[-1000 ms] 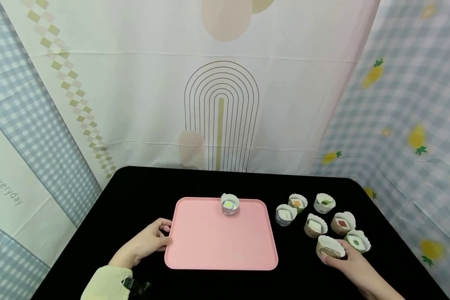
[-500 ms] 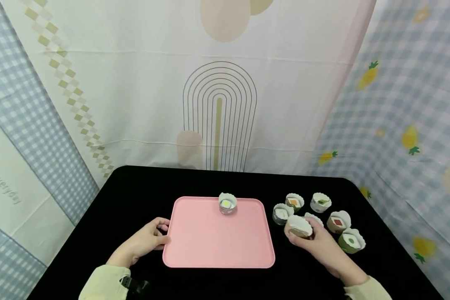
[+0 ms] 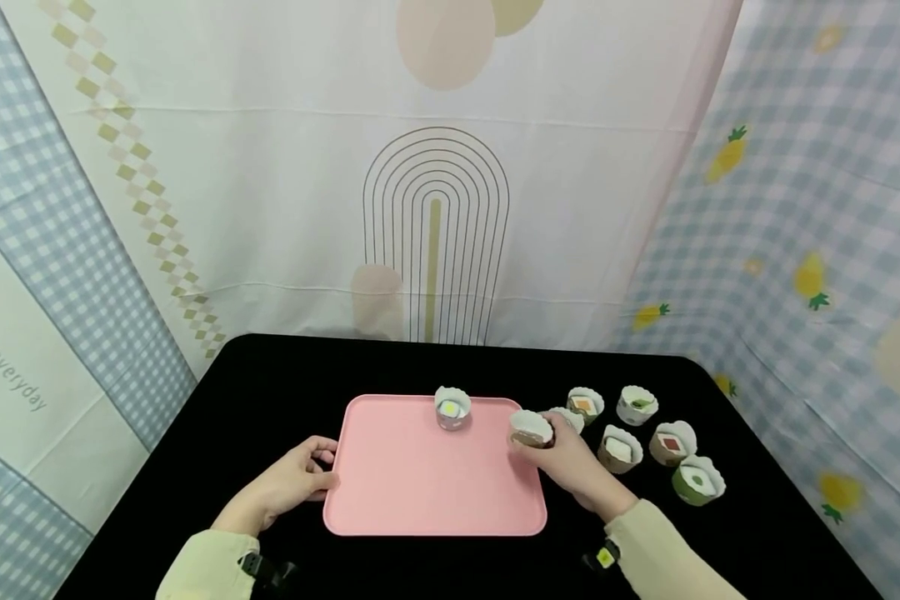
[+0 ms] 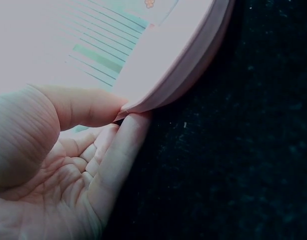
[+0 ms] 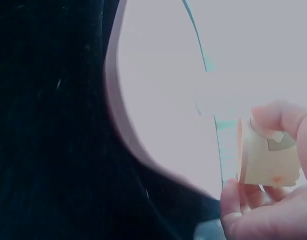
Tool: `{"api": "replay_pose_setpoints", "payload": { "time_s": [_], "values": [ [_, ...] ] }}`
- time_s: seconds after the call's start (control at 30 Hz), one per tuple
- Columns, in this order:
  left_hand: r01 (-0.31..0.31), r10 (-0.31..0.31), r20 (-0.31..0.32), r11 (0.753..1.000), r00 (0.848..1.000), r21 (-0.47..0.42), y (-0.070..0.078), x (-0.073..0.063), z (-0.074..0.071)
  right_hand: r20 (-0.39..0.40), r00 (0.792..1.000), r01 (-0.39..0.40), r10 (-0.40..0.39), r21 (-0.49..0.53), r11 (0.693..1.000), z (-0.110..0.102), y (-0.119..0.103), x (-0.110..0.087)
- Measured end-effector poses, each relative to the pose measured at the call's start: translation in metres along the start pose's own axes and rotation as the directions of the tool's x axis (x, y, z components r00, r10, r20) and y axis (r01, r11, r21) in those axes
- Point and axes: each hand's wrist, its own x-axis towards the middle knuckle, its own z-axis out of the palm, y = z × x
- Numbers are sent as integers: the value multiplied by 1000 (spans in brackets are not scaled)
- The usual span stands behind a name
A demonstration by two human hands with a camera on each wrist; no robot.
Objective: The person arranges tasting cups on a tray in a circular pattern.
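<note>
My left hand (image 3: 296, 479) pinches the left rim of a pink tray (image 3: 435, 496); in the left wrist view the thumb lies on top of the tray's rim (image 4: 193, 60) and a finger is under it. With thumb and fingers my right hand (image 3: 577, 471) grips a brown paper baking cup (image 3: 531, 428) with a scalloped white rim, over the tray's right edge. The right wrist view shows this baking cup (image 5: 268, 167) tipped sideways. One grey baking cup (image 3: 452, 410) with a yellow patch inside stands at the tray's back edge.
Several more baking cups stand right of the tray: one with an orange square (image 3: 585, 406), one with green inside (image 3: 637, 406), one brown (image 3: 619, 450), one with a red square (image 3: 672, 443), one green (image 3: 697, 481). A grey one (image 3: 570, 418) is partly hidden behind my right hand.
My right hand has carried the brown baking cup leftward from the group at the right to the tray's right edge. The left hand has stayed at the tray's rim.
</note>
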Motion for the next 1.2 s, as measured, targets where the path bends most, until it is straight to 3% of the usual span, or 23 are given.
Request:
{"api": "replay_pose_setpoints", "payload": {
  "time_s": [0.2, 0.4, 0.5, 0.77, 1.2],
  "values": [
    [2, -2, -3, 1000, 1000, -4, 1, 0, 0, -36, 998, 43, -43, -11, 999, 26, -10, 11],
    [23, -23, -30, 1000, 999, 0, 0, 0, 2, -65, 995, 62, -69, -102, 993, 46, -13, 22],
    [24, -24, -31, 1000, 999, 0, -1, 0, 2, -53, 997, 47, -54, -127, 991, 51, -9, 28],
    [27, -27, -21, 1000, 999, 9, 0, 2, 1, -11, 999, 30, -30, -67, 997, 59, -7, 35],
    [0, 0, 3, 1000, 1000, -5, -1, 2, -1, -71, 996, 52, -56, -66, 996, 74, -10, 35]
  ]
}}
